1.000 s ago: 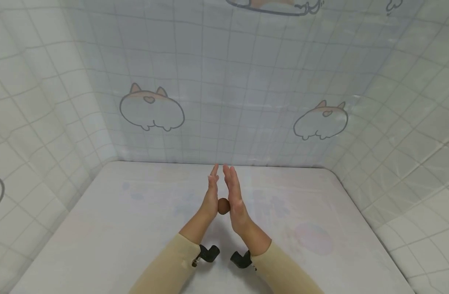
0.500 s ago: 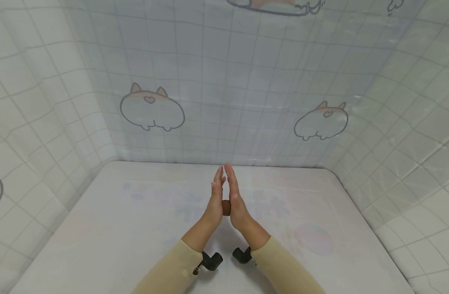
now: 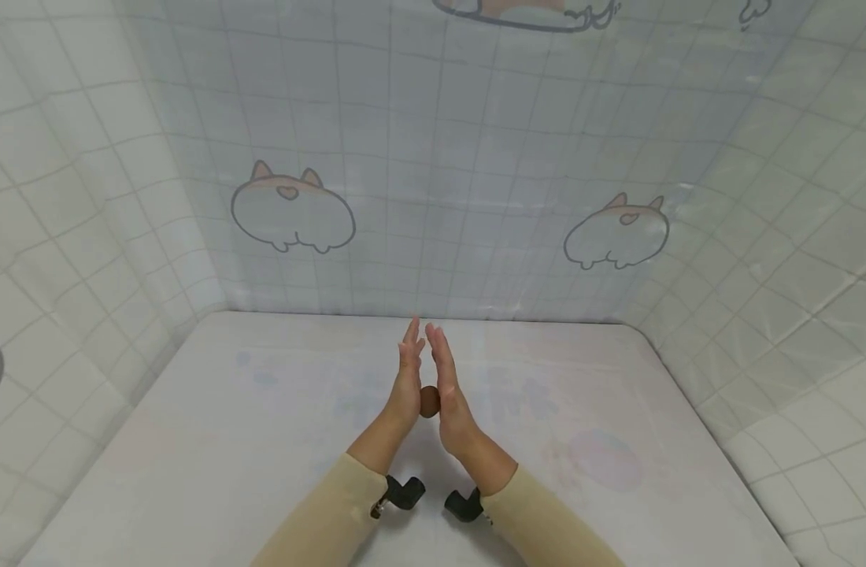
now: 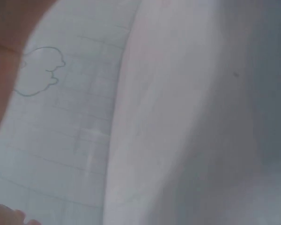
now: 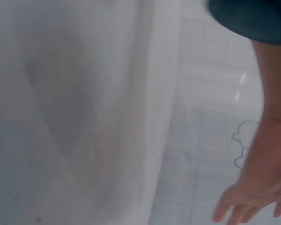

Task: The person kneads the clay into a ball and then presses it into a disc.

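One brown ball (image 3: 429, 402) is held btwn the palms of 2 bare hands, over the desk (image 3: 227, 441), approx midway btwn its L & R edges and short of the far edge. L hand (image 3: 407, 387) touches the ball's L side, R hand (image 3: 454, 402) its R side. Fingers (image 3: 443, 354) look mostly straight, pointing twd the far edge, w/ a narrow gap btwn the two hands' tips. Both arms come in from the near side in beige sleeves: L sleeve (image 3: 330, 508), R sleeve (image 3: 546, 516). Small black fitting at each cuff, L one (image 3: 407, 494), R one (image 3: 464, 505).

Grid-patterned sheet (image 3: 433, 260) stands along the far edge & both side edges. Cartoon animals on it: one (image 3: 294, 209) twd the far L corner, another (image 3: 616, 232) twd the far R corner. Faint pinkish oval print (image 3: 605, 459) on the desk nr its R edge. Wrist views blurry.
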The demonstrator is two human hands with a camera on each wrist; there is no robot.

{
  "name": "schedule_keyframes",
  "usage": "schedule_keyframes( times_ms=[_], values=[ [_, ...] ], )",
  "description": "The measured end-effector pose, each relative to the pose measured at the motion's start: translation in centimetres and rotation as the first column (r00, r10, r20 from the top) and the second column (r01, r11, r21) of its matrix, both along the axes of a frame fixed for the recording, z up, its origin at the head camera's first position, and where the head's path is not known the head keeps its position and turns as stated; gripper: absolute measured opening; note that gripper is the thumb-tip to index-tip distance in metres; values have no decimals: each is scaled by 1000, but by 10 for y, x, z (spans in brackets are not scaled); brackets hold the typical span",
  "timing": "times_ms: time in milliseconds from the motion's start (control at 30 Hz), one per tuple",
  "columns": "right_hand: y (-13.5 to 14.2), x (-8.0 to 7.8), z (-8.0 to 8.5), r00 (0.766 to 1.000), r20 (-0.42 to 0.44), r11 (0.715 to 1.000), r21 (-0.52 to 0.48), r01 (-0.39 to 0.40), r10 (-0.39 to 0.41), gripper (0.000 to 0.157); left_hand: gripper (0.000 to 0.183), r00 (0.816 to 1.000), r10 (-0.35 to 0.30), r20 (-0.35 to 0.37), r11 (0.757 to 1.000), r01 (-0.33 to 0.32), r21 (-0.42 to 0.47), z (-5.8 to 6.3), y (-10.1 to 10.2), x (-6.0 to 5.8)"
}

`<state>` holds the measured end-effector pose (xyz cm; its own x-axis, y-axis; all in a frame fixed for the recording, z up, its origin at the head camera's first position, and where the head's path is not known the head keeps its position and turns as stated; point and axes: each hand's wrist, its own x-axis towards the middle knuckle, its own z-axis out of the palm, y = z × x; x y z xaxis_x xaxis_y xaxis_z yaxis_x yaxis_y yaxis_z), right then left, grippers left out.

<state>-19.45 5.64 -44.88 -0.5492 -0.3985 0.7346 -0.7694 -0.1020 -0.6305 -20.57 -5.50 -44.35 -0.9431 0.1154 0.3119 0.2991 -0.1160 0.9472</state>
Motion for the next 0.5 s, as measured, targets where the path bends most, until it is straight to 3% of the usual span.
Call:
schedule_keyframes(
  times_ms=[200, 333, 500],
  values=[
    [3, -4, 7, 996, 26, 997, 1, 83, -83, 85, 81, 996, -75, 55, 996, 78, -52, -8, 2, 2],
    [5, -13, 9, 989, 49, 990, 38, 138, -140, 82, 88, 991, -129, 22, 990, 130, -51, -4, 5, 5],
    [6, -21, 4, 987, 62, 988, 55, 146, -149, 81, 88, 988, -150, -33, 989, 149, -14, 5, 5, 9]
  ],
)
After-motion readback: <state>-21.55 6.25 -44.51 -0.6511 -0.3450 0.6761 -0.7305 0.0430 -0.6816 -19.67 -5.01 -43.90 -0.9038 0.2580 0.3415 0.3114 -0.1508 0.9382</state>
